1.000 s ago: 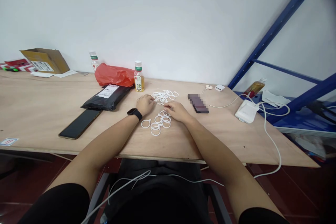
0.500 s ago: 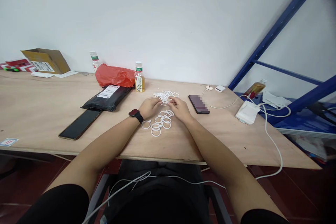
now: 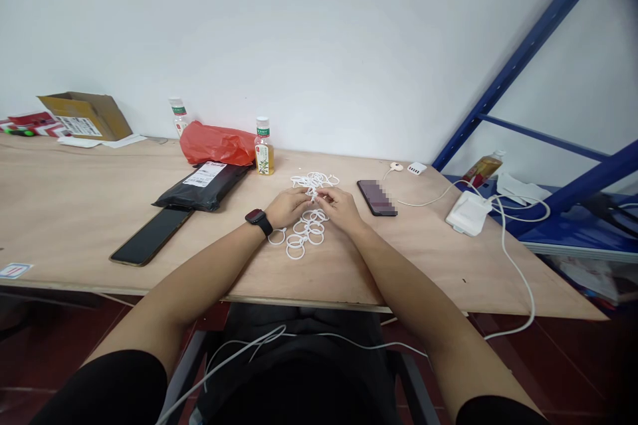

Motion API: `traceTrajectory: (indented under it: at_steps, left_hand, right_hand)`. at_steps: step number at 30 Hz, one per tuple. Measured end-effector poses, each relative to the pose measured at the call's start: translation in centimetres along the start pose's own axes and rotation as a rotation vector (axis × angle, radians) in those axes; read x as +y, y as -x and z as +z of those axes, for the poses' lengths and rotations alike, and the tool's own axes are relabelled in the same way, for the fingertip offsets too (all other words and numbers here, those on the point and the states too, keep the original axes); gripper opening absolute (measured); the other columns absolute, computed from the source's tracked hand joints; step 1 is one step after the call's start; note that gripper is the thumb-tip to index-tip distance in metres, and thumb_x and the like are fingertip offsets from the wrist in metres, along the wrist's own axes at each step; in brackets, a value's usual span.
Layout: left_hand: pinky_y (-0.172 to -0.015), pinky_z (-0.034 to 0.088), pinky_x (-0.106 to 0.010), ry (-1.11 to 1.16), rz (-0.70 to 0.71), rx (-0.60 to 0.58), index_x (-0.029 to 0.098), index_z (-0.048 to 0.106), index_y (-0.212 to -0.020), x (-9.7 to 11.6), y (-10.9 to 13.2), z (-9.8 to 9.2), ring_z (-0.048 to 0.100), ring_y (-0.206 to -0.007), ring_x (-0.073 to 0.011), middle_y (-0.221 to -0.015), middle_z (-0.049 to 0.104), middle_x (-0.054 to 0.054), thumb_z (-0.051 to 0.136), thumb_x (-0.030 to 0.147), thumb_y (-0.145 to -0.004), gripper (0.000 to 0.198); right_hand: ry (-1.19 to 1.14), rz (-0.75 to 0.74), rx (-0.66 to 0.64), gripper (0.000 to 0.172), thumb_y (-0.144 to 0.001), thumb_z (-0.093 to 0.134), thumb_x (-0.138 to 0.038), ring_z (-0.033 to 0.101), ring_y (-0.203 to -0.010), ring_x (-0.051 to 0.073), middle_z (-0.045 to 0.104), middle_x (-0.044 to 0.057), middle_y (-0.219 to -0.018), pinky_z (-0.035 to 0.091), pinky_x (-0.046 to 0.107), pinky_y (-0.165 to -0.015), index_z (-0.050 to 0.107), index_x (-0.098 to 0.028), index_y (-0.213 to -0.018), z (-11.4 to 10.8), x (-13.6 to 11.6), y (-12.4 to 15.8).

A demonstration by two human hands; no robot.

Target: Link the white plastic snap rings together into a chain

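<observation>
My left hand point(image 3: 289, 206), with a dark smartwatch point(image 3: 256, 216) on its wrist, and my right hand point(image 3: 341, 207) meet at the middle of the table. The fingers of both are closed in a pinch on a white plastic ring point(image 3: 312, 194) with a small eyelet, like a curtain ring. The fingertips partly cover it. Just beyond them lies a loose heap of white rings point(image 3: 315, 179). Several more white rings point(image 3: 296, 251) overlap one another on the near side of the hands, and one ring point(image 3: 277, 236) lies beside my left wrist.
A phone point(image 3: 377, 198) lies to the right, near a charger with white cables point(image 3: 468, 212). Leftward are another phone point(image 3: 151, 236), a black parcel point(image 3: 204, 189), a red plastic bag point(image 3: 218, 143) and a drink bottle point(image 3: 264, 147). A blue metal frame point(image 3: 518, 60) stands at the right.
Both hands have drawn slightly toward me, away from the heap, and their fingertips have come closer together around the ring. The rings on the table lie as before.
</observation>
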State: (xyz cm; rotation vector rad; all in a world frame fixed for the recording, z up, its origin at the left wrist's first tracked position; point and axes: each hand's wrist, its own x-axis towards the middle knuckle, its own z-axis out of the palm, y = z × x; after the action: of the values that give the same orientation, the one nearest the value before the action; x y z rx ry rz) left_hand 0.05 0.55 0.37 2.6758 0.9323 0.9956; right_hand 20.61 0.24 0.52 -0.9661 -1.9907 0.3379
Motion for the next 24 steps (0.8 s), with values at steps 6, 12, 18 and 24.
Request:
traceTrajectory:
  at_steps: [6, 12, 18, 24]
  left_hand:
    - [-0.1, 0.049, -0.042, -0.013, -0.017, 0.076, 0.02, 0.071, -0.1, 0.0, 0.2, 0.3, 0.061, -0.113, -0.0241, -0.122, 0.064, -0.011, 0.053, 0.033, -0.095, 0.023]
    - [-0.095, 0.051, -0.04, 0.016, -0.012, 0.197, 0.019, 0.069, -0.108, 0.3, 0.1, 0.2, 0.064, -0.104, -0.023, -0.111, 0.068, -0.01, 0.062, 0.035, -0.09, 0.025]
    - [-0.084, 0.049, -0.037, 0.025, -0.034, 0.197, 0.019, 0.071, -0.092, 0.8, -0.2, -0.3, 0.065, -0.085, -0.0195, -0.089, 0.073, -0.006, 0.056, 0.038, -0.095, 0.025]
    - [-0.081, 0.048, -0.035, 0.03, -0.031, 0.171, 0.018, 0.07, -0.087, 1.1, -0.1, -0.5, 0.064, -0.082, -0.0196, -0.085, 0.072, -0.007, 0.053, 0.038, -0.095, 0.028]
  right_hand:
    - [0.053, 0.041, 0.015, 0.015, -0.087, 0.058, -0.026, 0.064, -0.077, 0.017, 0.072, 0.003, -0.088, 0.049, 0.028, -0.074, 0.071, -0.022, -0.093, 0.0, -0.2, 0.0]
    - [0.085, 0.054, 0.011, 0.011, -0.084, 0.06, -0.022, 0.064, -0.072, 0.015, 0.072, 0.001, -0.082, 0.047, 0.026, -0.069, 0.07, -0.021, -0.087, 0.0, -0.5, 0.0]
    - [0.075, -0.012, -0.067, 0.013, -0.089, 0.06, -0.027, 0.064, -0.071, 0.015, 0.073, 0.003, -0.084, 0.046, 0.026, -0.068, 0.071, -0.021, -0.092, 0.0, -0.5, 0.1]
    - [0.12, -0.088, -0.116, 0.014, -0.091, 0.059, -0.029, 0.064, -0.076, 0.016, 0.073, 0.004, -0.084, 0.045, 0.026, -0.07, 0.071, -0.022, -0.09, -0.2, -0.4, 0.1]
